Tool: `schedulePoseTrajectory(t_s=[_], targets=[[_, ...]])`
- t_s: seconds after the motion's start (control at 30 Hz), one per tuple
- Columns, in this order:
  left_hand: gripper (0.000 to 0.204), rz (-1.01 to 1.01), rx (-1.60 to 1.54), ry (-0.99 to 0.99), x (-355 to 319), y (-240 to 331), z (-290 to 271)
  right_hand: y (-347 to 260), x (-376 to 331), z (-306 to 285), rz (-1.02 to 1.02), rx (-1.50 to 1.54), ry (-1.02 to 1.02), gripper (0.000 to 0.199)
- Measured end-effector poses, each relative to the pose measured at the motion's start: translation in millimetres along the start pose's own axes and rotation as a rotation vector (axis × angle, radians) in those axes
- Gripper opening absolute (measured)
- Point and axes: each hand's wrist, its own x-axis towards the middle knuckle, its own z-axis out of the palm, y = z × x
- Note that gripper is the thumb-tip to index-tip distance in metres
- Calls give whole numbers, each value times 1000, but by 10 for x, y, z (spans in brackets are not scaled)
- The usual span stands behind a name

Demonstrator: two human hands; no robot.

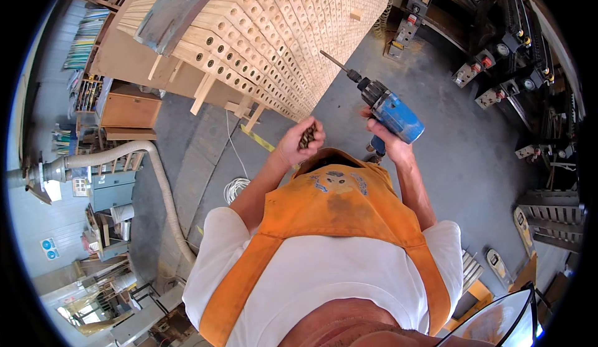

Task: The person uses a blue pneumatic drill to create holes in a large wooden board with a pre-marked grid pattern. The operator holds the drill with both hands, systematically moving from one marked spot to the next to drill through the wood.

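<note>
My left hand [298,140] is raised in front of my chest, fingers cupped around a small bunch of dark screws [307,136]. My right hand [387,140] grips the handle of a blue power drill [386,105]. The drill's long bit [335,62] points up and left toward a tall stack of pale wooden slats [274,36] with rows of drilled holes. The bit tip is a short way from the stack and does not touch it. I wear an orange apron [336,204] over a white shirt.
A grey flexible dust hose [163,179] curves across the concrete floor at left. A white coiled cable [235,188] lies by my left elbow. Wooden cabinets [129,110] stand at far left. Machines with gauges [498,67] line the right side. Loose wood offcuts [246,107] lie under the stack.
</note>
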Motion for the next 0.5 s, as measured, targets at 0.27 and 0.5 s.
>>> schedulePoseTrajectory(t_s=[0.27, 0.5], targets=[[18, 305, 40, -262, 183, 693, 570, -253, -1, 13, -17, 16, -79, 29], [20, 415, 16, -95, 286, 899, 599, -208, -19, -28, -95, -41, -171, 27]])
